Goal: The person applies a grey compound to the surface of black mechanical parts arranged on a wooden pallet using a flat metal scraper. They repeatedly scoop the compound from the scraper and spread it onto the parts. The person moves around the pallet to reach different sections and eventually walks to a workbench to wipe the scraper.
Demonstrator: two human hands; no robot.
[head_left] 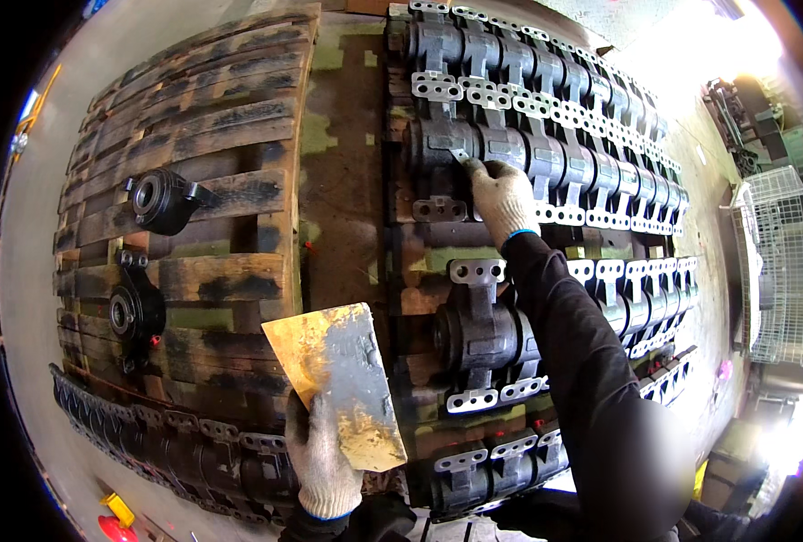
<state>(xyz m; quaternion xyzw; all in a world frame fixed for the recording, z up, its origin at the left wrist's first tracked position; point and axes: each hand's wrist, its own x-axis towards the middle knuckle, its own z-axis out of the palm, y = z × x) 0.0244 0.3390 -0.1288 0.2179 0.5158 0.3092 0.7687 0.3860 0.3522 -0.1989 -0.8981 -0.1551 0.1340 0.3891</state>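
Currently, left hand [316, 452] grasping a grey-smeared yellow board [343, 379], near and left, by its near-left edge; judged light, stiff, slippery where smeared, so best held at cleaner edges. Right hand [503, 199], curled, against a black casting [438, 149], far, right of centre; presumably heavy, rigid; whether it pinches anything, cannot tell

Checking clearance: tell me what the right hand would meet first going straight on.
Probably the black casting at the left end of the second row from the top; the right hand looks very near it, but depth is unclear.
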